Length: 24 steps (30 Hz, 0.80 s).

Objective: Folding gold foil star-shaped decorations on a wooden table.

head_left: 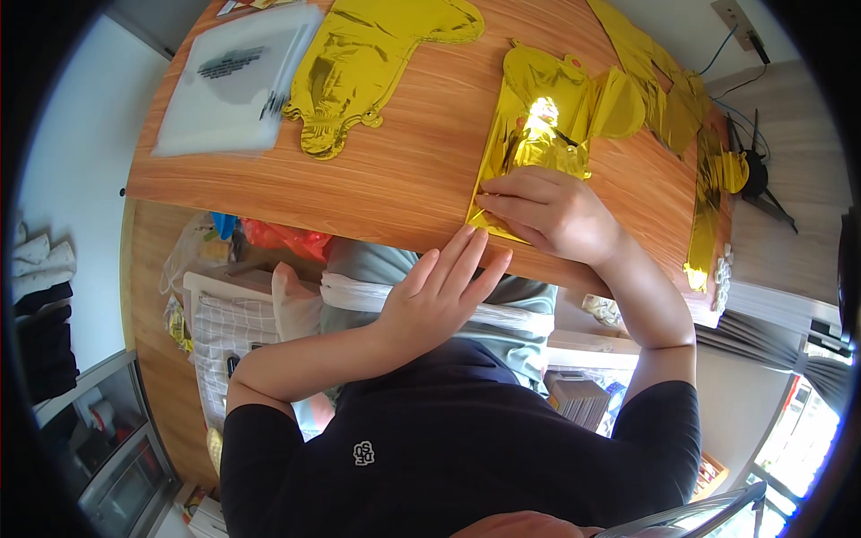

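Note:
A flat, shiny gold foil balloon (531,76) lies folded on the wooden table in front of me. My right hand (560,211) rests over its near end, with thumb and fingers closed on the foil by its left edge. Part of the foil is hidden beneath that hand. My left hand (439,291) is at the table's front edge, fingers stretched and somewhat spread, with the fingertips close to the balloon's near corner. It holds nothing; whether the fingertips touch the foil I cannot tell.
Farther left on the table (386,179) lie another flat gold balloon (345,76) and a stack of clear plastic bags (233,85). More gold foil (668,108) trails along the right side. A black router-like device (758,170) with antennas sits beyond the right edge.

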Available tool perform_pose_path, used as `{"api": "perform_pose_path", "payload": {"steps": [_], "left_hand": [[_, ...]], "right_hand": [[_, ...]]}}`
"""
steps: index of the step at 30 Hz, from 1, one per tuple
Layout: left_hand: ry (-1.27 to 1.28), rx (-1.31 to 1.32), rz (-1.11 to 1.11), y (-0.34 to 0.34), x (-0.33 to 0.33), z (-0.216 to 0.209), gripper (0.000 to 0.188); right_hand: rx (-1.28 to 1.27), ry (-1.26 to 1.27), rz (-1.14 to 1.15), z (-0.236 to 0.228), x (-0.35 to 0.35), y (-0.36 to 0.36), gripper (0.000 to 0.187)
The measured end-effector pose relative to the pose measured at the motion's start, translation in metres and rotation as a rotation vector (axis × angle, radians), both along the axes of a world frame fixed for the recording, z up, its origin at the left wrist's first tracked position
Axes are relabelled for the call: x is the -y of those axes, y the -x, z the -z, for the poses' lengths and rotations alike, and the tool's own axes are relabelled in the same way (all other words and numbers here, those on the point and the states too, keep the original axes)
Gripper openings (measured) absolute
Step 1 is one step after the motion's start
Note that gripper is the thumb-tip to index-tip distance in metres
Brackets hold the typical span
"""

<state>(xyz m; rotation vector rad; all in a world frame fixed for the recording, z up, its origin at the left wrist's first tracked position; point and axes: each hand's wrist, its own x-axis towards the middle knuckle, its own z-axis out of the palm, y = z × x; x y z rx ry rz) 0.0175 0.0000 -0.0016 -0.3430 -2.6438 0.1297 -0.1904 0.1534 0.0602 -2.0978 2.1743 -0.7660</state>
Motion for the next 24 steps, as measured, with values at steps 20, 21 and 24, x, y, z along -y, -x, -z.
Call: {"api": "perform_pose_path", "payload": {"steps": [20, 21, 24], "left_hand": [[-0.056, -0.065, -0.050, 0.016, 0.013, -0.006, 0.060], [-0.041, -0.069, -0.039, 0.017, 0.013, -0.007, 0.061], [-0.034, -0.071, -0.025, 0.018, 0.014, -0.009, 0.062]], "right_hand": [[-0.029, 0.033, 0.003, 0.000, -0.008, 0.007, 0.034], [-0.034, 0.036, 0.003, 0.000, -0.009, 0.007, 0.034], [-0.076, 0.057, 0.082, 0.003, -0.009, 0.005, 0.035]]}}
